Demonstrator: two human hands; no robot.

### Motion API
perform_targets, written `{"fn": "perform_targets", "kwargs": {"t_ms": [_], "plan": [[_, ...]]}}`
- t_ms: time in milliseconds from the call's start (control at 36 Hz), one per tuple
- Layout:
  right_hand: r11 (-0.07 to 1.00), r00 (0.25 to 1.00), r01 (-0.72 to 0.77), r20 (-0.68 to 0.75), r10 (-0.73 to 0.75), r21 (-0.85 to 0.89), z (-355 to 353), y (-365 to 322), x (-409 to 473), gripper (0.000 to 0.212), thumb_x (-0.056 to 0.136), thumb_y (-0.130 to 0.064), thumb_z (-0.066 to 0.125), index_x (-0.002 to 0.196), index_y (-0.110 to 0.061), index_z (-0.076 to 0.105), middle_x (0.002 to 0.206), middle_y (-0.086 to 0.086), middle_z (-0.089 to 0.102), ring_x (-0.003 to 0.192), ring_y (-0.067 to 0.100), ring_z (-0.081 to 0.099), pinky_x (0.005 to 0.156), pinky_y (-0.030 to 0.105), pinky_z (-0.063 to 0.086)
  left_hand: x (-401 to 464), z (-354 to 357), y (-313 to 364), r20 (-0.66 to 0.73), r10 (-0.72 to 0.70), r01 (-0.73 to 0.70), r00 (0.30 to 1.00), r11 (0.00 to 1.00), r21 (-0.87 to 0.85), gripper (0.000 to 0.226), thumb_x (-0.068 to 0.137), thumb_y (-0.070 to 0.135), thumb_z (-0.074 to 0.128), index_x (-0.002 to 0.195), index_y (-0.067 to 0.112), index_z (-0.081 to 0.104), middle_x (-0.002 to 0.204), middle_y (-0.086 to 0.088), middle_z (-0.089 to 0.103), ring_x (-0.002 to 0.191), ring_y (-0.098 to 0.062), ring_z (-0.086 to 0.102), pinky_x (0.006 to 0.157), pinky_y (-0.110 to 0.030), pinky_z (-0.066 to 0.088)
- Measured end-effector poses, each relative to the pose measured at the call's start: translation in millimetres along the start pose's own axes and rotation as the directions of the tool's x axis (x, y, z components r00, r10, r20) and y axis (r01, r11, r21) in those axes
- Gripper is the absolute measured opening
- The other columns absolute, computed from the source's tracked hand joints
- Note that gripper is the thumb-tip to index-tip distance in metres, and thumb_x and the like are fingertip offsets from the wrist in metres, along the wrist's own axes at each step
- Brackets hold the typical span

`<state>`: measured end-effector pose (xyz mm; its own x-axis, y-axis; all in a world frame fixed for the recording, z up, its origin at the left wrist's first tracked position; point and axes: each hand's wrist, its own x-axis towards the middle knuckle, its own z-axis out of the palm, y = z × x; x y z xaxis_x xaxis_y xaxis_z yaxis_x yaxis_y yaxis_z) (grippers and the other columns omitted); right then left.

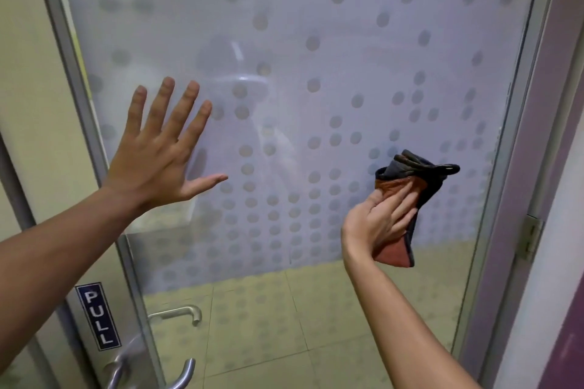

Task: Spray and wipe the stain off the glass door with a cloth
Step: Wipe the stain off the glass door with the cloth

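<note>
Left hand splayed flat on dotted frosted glass door, right hand grip pinching crumpled rust-and-navy cloth

Glass door: frosted pale lavender-grey, patterned with grey dots, sparse at upper frame, dense toward lower centre.
Cloth, right of centre: rust-orange face, dark navy-black edging.
Sign, lower left: navy, white "PULL" lettering.
Floor tiles, bottom centre: pale yellow-green.
Door frame: silver-grey.

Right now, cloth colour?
Rust-orange with dark navy edging, bunched in the right hand; cloth shows in the head view.
</note>
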<state>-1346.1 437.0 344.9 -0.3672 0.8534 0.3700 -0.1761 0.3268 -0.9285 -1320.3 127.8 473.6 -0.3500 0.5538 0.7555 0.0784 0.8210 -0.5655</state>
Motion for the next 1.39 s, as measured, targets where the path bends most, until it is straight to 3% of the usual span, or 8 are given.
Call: {"fn": "perform_targets", "kwargs": {"t_ms": [222,389,500,611,833,917,1111,1389], "plan": [[0.962,0.963,0.244,0.148,-0.226,-0.119,20,-3,-81,0.063,0.093,-0.033,0.038,0.151,-0.011,0.036,0.155,0.019,0.040,0.144,0.043,0.031,0.113,0.064,0.026,0,1,0,-0.032,0.011,-0.012,0.999,1.000,-0.028,0.111,0.083,0.084,0.032,0.161,0.009,0.007,0.169,-0.019,0.000,0.155,-0.043,-0.002,0.122,-0.066,0.004],[0.789,0.791,0.588,0.334,-0.513,-0.178,12,23,-117,0.076,0.068,-0.010,0.056,0.142,-0.017,0.039,0.159,0.015,0.033,0.151,0.044,0.014,0.116,0.069,0.015,-1,1,0,-0.008,0.006,-0.007,1.000,0.999,-0.041,0.112,0.082,0.084,0.032,0.161,0.010,0.005,0.169,-0.018,-0.002,0.155,-0.042,-0.004,0.121,-0.067,0.004],[0.470,0.448,0.880,0.463,-0.765,-0.075,2,56,-113,0.079,0.071,-0.009,0.050,0.147,-0.024,0.039,0.160,0.008,0.027,0.150,0.047,0.012,0.114,0.073,0.012,-1,0,-1,-0.013,0.009,-0.010,1.000,0.999,-0.037,0.112,0.082,0.084,0.033,0.161,0.010,0.005,0.169,-0.018,-0.002,0.155,-0.042,-0.004,0.121,-0.068,0.005],[0.054,0.053,0.998,0.542,-0.839,-0.013,-7,79,-92,0.076,0.073,-0.015,0.059,0.146,-0.030,0.047,0.159,0.003,0.036,0.151,0.045,0.013,0.115,0.071,0.011,-2,-1,1,-0.010,-0.005,0.005,1.000,0.999,-0.054,0.112,0.081,0.084,0.031,0.161,0.009,0.007,0.169,-0.017,-0.003,0.155,-0.042,-0.006,0.121,-0.068,0.004],[-0.511,-0.527,0.831,0.602,-0.600,0.219,-25,98,-40,0.068,0.088,-0.007,0.043,0.153,-0.025,0.039,0.163,0.002,0.030,0.152,0.041,0.014,0.121,0.054,0.020,-2,-3,2,-0.019,-0.009,0.008,1.000,0.998,-0.063,0.112,0.080,0.082,0.036,0.161,0.010,0.008,0.169,-0.017,0.000,0.155,-0.042,-0.002,0.121,-0.068,0.006],[-0.680,-0.666,0.682,0.612,-0.426,0.269,-30,99,-12,0.062,0.091,-0.006,0.036,0.151,-0.024,0.042,0.163,0.001,0.029,0.153,0.038,0.008,0.125,0.050,0.009,-2,-3,2,-0.028,-0.002,0.000,1.000,0.999,-0.048,0.111,0.081,0.082,0.037,0.160,0.009,0.009,0.169,-0.017,0.002,0.155,-0.042,0.000,0.121,-0.067,0.005],[-0.806,-0.795,0.461,0.577,-0.188,0.373,-36,97,40,0.046,0.098,-0.012,0.043,0.141,-0.025,0.053,0.161,0.003,0.034,0.150,0.039,0.023,0.124,0.051,0.005,-2,-3,3,-0.016,-0.012,0.011,1.000,0.999,-0.048,0.111,0.081,0.083,0.032,0.160,0.008,0.011,0.169,-0.018,0.002,0.155,-0.043,-0.001,0.121,-0.067,0.006],[-0.819,-0.798,0.445,0.575,-0.179,0.363,-54,103,83,0.041,0.102,-0.012,0.041,0.135,-0.029,0.059,0.156,-0.002,0.043,0.147,0.033,0.033,0.124,0.051,0.013,-1,-5,3,-0.010,0.000,0.000,1.000,0.999,-0.034,0.111,0.081,0.082,0.034,0.160,0.007,0.012,0.168,-0.020,0.003,0.155,-0.044,0.001,0.121,-0.068,0.007]]}}
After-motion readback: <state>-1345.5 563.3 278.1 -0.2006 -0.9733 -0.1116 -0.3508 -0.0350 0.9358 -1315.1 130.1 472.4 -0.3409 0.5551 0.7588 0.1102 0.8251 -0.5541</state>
